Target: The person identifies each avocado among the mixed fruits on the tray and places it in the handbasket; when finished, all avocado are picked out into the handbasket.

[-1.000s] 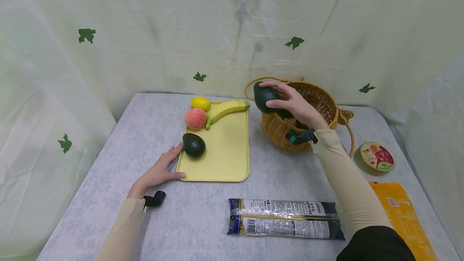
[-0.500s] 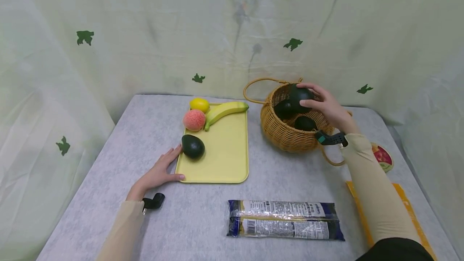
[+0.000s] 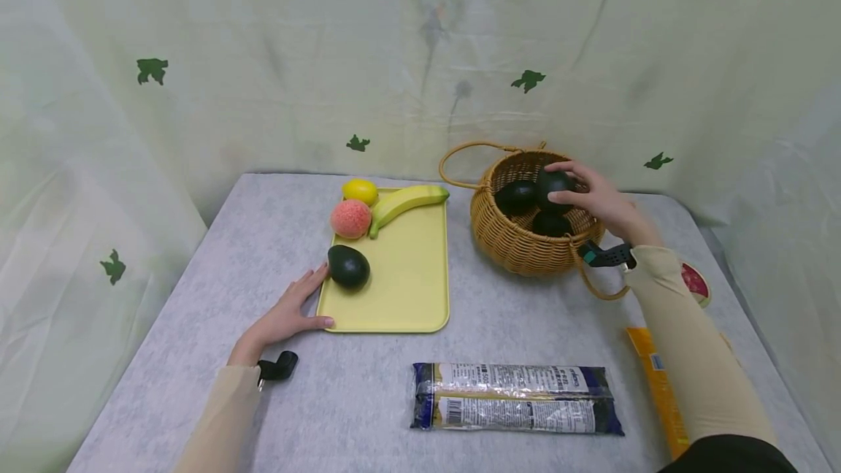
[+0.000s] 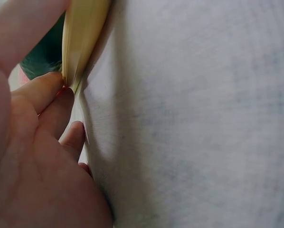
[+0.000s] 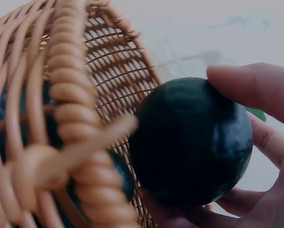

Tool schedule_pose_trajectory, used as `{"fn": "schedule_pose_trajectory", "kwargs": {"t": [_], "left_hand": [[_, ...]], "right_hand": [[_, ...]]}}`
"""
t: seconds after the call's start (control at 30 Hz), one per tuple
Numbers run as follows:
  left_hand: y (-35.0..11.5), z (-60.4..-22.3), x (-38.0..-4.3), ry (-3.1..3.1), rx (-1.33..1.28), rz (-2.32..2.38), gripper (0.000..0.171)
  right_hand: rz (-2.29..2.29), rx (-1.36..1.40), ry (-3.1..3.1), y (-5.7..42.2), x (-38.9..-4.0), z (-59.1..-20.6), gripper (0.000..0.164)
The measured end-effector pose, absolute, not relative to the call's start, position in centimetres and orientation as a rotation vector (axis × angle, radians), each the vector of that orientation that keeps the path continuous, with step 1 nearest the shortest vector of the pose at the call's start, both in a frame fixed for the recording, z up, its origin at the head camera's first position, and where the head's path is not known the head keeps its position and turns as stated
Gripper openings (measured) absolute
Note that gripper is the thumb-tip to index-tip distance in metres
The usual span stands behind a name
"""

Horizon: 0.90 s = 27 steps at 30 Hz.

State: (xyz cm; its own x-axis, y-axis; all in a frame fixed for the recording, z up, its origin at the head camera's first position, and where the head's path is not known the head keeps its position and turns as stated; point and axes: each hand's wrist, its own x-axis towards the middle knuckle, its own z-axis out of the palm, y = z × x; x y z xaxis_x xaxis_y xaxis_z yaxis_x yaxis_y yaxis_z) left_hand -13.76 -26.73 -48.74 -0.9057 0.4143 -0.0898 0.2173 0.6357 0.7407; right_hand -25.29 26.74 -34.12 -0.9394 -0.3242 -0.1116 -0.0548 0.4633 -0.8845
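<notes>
My right hand [image 3: 601, 199] grips a dark green avocado [image 5: 192, 142] at the mouth of the wicker basket [image 3: 525, 258]. Inside the basket lie two more dark avocados, one to the left [image 3: 515, 198] and one nearer the front [image 3: 550, 224]. With fingers spread, my left hand [image 3: 285, 316] rests at the left edge of the yellow tray [image 3: 407, 298]; in the left wrist view its fingertips [image 4: 52, 83] touch the tray's rim. Another avocado [image 3: 349, 267] sits on the tray beside that hand. Behind it are a pink peach-like fruit [image 3: 351, 219], a lemon [image 3: 360, 191] and a banana [image 3: 407, 203].
A clear-and-blue printed packet [image 3: 515, 396] lies at the front of the table. To the right, my forearm partly covers an orange packet [image 3: 660, 385] and a round tin [image 3: 696, 283]. The basket's loop handle [image 3: 453, 159] sticks out to the left, and a leaf-patterned curtain [image 3: 296, 57] hangs behind.
My right hand has carried the avocado rightward from the basket's left rim to over its opening, then slightly lower into it. The left hand has stayed at the tray.
</notes>
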Motion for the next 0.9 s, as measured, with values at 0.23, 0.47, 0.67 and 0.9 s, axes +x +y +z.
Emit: {"fn": "schedule_pose_trajectory", "kwargs": {"t": [0.23,0.47,0.67,0.9], "left_hand": [[-26.7,-48.9,-13.7,2.603,0.495,1.135,0.1],[-26.6,-48.8,-13.6,2.608,0.495,1.132,0.099],[-26.6,-48.6,-13.7,2.605,0.496,1.122,0.099],[-26.6,-48.6,-13.8,2.607,0.495,1.123,0.099]], "right_hand": [[-1.246,-0.408,2.546,25.6,-25.9,-35.0,0.051],[-1.166,-0.464,2.567,25.3,-26.0,-35.2,0.045],[-1.278,-0.478,2.531,25.0,-25.7,-34.9,0.043],[-1.567,-0.473,2.346,23.6,-25.4,-34.9,0.042]]}}
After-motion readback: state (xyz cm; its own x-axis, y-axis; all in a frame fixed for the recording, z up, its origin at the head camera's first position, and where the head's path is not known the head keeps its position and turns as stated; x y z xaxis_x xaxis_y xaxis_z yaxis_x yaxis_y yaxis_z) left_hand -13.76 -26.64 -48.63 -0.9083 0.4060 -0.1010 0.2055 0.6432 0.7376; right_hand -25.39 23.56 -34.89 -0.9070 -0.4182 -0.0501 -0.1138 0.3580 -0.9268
